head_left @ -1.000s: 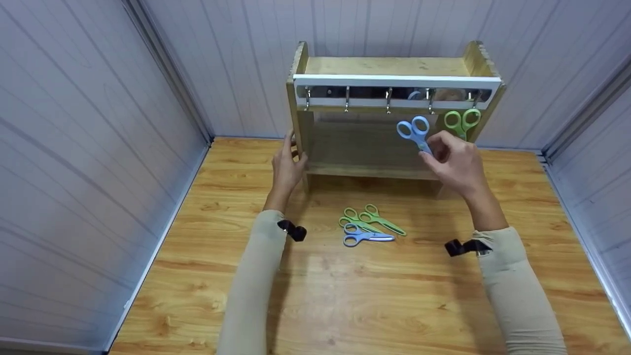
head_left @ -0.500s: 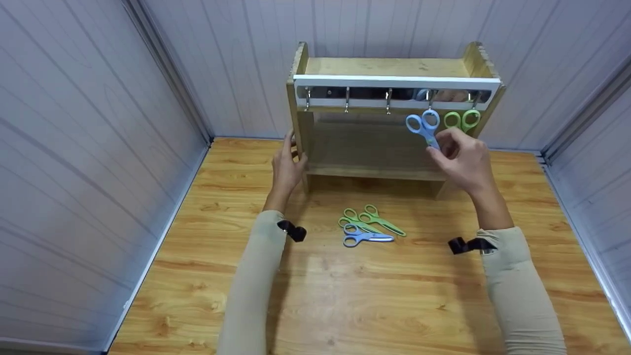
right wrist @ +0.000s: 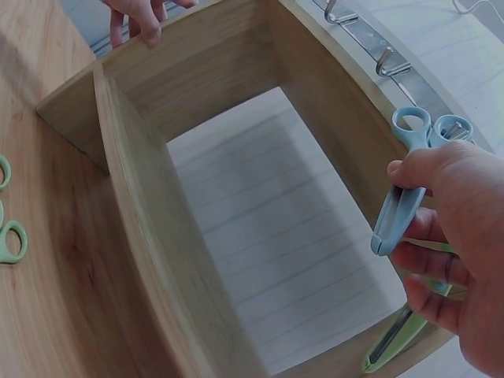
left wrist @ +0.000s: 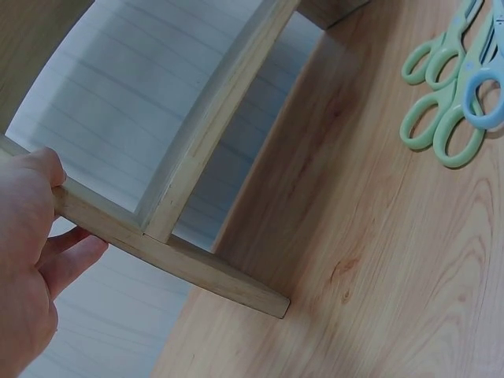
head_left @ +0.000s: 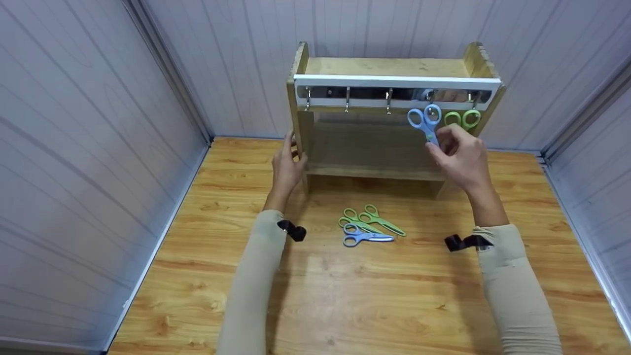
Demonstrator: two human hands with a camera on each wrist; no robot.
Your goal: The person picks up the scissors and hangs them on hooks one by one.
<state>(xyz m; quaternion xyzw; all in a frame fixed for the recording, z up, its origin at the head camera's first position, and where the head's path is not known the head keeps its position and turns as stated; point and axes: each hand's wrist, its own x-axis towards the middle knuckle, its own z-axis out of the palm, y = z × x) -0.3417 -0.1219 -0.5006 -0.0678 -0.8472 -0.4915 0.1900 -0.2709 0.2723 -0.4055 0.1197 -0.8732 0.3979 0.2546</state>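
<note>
My right hand [head_left: 463, 158] pinches a pair of blue scissors [right wrist: 400, 209] by the blade end, handles up. Their right finger ring is at the fourth hook [head_left: 432, 93] from the left; the hook tip shows within the ring, but I cannot tell whether it bears on it. Beside them, a pair of green scissors [right wrist: 394, 340] hangs blades down at the rightmost hook, partly hidden by the right hand. My left hand [head_left: 287, 167] grips the left side panel of the wooden shelf [left wrist: 213, 272], thumb and fingers on opposite faces.
On the wood-grain surface [head_left: 325, 296] before the shelf lie two green scissors [head_left: 382, 223] and another blue pair [head_left: 367, 237], overlapping. A white strip [head_left: 365, 79] with several metal hooks runs along the shelf's upper front. Pale panelled walls [head_left: 256, 59] stand behind and at both sides.
My right hand has moved the blue scissors up and to the right, from left of the fourth hook until one ring is at that hook. The left hand has stayed still.
</note>
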